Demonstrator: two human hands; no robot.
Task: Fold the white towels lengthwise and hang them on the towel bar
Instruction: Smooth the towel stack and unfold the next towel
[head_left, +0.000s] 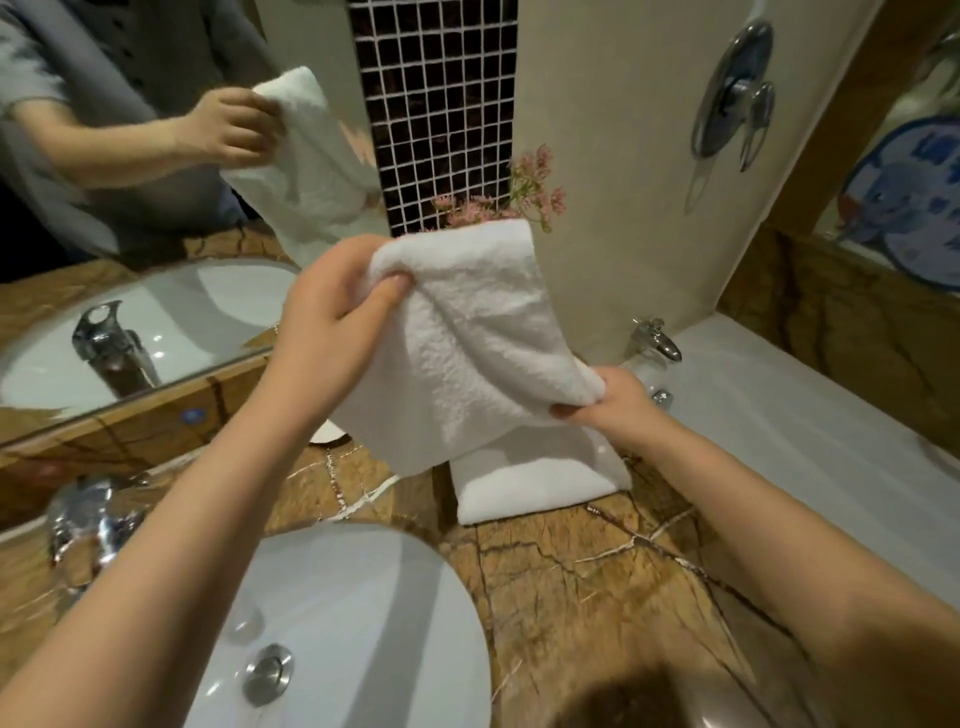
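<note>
**Trainee:** State of the hands?

**Instructor:** The left hand (337, 317) grips the upper end of the white terry-cloth towel (483, 332), fingers curled round its bunched edge. The right hand (618, 405) pinches the lower end between thumb and fingers. The towel hangs slack between the two hands, above the bench.

**Trainee:** Surroundings?

**Instructor:** Just below the right hand, a second folded white towel (540, 483) lies on the brown veined marble bench (571, 571). Below the left hand sits a round white basin (337, 623).

**Trainee:** Current step?

**Instructor:** Probably the lengthwise fold, since the towel looks doubled. Next, align the long edges, then carry it to the towel bar, which is not in view.
</note>
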